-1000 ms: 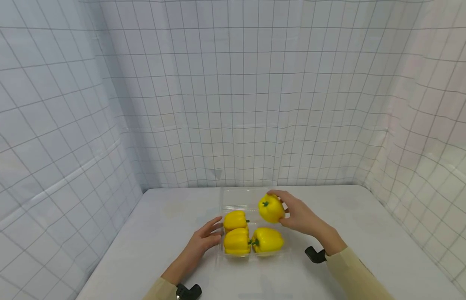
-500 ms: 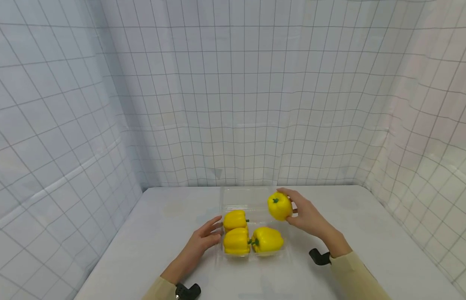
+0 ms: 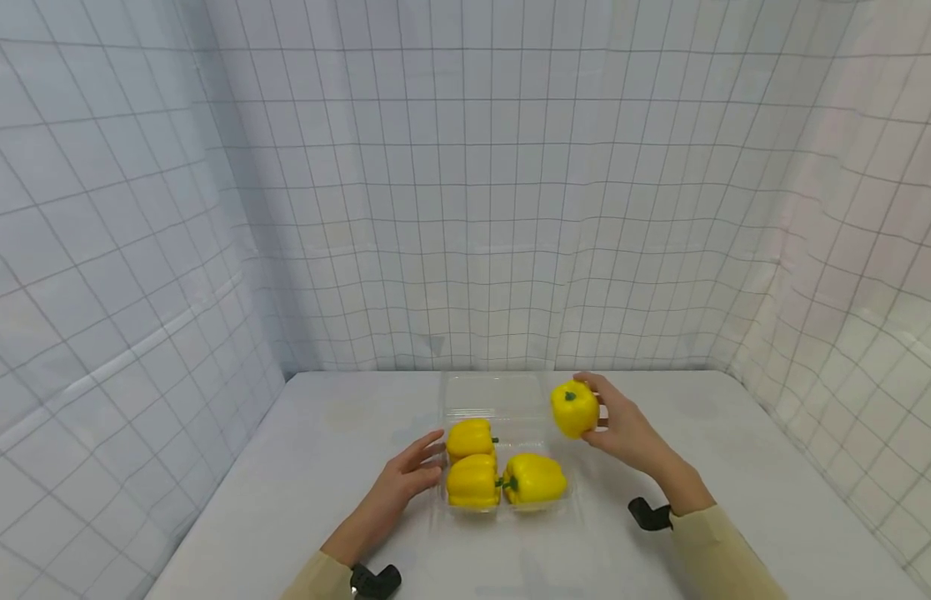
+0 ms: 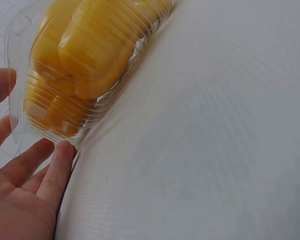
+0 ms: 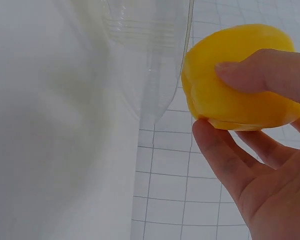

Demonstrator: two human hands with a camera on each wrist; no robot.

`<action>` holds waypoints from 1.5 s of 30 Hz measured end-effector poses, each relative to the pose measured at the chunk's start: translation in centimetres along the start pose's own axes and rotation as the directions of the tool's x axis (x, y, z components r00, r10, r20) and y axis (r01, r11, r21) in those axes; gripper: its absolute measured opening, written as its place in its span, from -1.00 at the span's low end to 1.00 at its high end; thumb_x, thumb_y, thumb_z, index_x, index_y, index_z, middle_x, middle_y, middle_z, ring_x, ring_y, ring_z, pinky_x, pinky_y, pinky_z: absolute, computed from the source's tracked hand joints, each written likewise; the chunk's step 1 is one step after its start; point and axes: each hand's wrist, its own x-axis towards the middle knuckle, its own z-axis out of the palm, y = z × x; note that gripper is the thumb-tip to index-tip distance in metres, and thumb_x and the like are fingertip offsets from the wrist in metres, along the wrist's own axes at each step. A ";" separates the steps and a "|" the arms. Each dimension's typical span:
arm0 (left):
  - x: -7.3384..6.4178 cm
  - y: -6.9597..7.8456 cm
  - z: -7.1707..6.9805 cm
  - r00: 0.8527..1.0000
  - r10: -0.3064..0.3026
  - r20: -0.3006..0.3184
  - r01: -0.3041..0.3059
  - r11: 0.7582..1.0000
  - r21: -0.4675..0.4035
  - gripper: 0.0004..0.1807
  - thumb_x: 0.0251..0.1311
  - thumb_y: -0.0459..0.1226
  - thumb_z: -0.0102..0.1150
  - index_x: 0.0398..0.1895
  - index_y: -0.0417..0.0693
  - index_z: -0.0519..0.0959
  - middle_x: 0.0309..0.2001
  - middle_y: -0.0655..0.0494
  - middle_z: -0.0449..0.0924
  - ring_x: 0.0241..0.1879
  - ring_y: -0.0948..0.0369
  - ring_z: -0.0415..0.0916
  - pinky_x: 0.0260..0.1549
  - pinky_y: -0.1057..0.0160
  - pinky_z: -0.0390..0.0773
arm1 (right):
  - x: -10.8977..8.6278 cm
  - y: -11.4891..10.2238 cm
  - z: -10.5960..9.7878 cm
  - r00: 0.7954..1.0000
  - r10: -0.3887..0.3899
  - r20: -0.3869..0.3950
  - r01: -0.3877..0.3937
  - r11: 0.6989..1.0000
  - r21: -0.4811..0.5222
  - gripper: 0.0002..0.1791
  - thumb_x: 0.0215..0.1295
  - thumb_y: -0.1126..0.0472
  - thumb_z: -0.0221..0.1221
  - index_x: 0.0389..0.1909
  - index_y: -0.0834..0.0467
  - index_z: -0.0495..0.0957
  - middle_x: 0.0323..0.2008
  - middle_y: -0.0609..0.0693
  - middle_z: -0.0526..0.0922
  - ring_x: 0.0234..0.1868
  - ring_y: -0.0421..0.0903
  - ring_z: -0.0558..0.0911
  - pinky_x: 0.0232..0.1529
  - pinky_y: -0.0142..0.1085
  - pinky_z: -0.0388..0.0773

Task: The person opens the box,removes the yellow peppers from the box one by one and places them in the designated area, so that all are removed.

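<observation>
My right hand (image 3: 628,433) holds a yellow bell pepper (image 3: 573,412), green stem toward me, above the right side of a clear plastic clamshell box (image 3: 521,432). In the right wrist view the thumb presses one side of the bell pepper (image 5: 240,95) and the fingers support the other. Three more yellow bell peppers lie in the box: one at back left (image 3: 469,439), one at front left (image 3: 473,482) and one at front right (image 3: 535,479). At the box's left side rests my left hand (image 3: 402,480), fingers loosely bent. The left wrist view has its fingertips by the box wall (image 4: 85,122).
The box's transparent lid (image 3: 493,392) lies folded back toward the rear of the white table (image 3: 345,417). White curtains with a grid pattern (image 3: 465,208) surround the table at the back and sides.
My right hand has moved to the right with the bell pepper, from over the box's back right part to its right edge. The left hand and the other peppers stay put.
</observation>
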 end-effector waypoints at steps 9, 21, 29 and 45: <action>0.0 -0.2 -0.1 1.000 -0.001 -0.004 0.001 1.000 -0.003 -0.29 0.40 -0.11 0.18 0.57 0.21 0.19 0.48 -0.12 0.22 0.41 -0.12 0.25 0.31 -0.13 0.34 | -0.6 1.6 -0.3 1.000 0.025 -0.012 -0.025 1.000 0.016 0.07 0.04 0.49 0.43 0.54 -0.05 0.12 0.40 0.04 0.29 0.26 0.19 0.45 -0.01 -0.19 0.65; 0.0 -0.3 -0.1 1.000 -0.001 0.002 0.001 1.000 -0.005 -0.31 0.42 -0.13 0.16 0.57 0.23 0.19 0.49 -0.11 0.21 0.41 -0.10 0.25 0.30 -0.10 0.36 | -1.4 3.8 0.1 0.991 0.134 0.016 -0.135 0.991 0.009 0.01 0.03 0.42 0.45 0.46 0.01 0.12 0.30 0.16 0.40 0.17 0.15 0.50 0.04 -0.02 0.61; 0.1 -0.4 -0.2 1.000 0.007 0.004 -0.007 1.000 -0.005 -0.30 0.42 -0.14 0.16 0.57 0.19 0.18 0.49 -0.10 0.22 0.41 -0.10 0.24 0.30 -0.10 0.35 | -1.7 5.0 0.4 0.979 0.202 0.036 -0.202 0.979 -0.022 0.01 -0.01 0.38 0.46 0.43 0.04 0.10 0.30 0.30 0.39 0.20 0.22 0.48 0.19 0.24 0.42; 0.1 -0.5 -0.1 1.000 0.010 -0.004 -0.010 1.000 0.003 -0.31 0.41 -0.14 0.17 0.56 0.22 0.20 0.48 -0.09 0.24 0.39 -0.09 0.28 0.28 -0.08 0.38 | -1.8 6.4 0.6 0.968 0.234 0.085 -0.237 0.971 0.018 0.09 -0.02 0.26 0.52 0.48 -0.07 0.08 0.33 0.29 0.39 0.22 0.23 0.48 0.18 0.28 0.40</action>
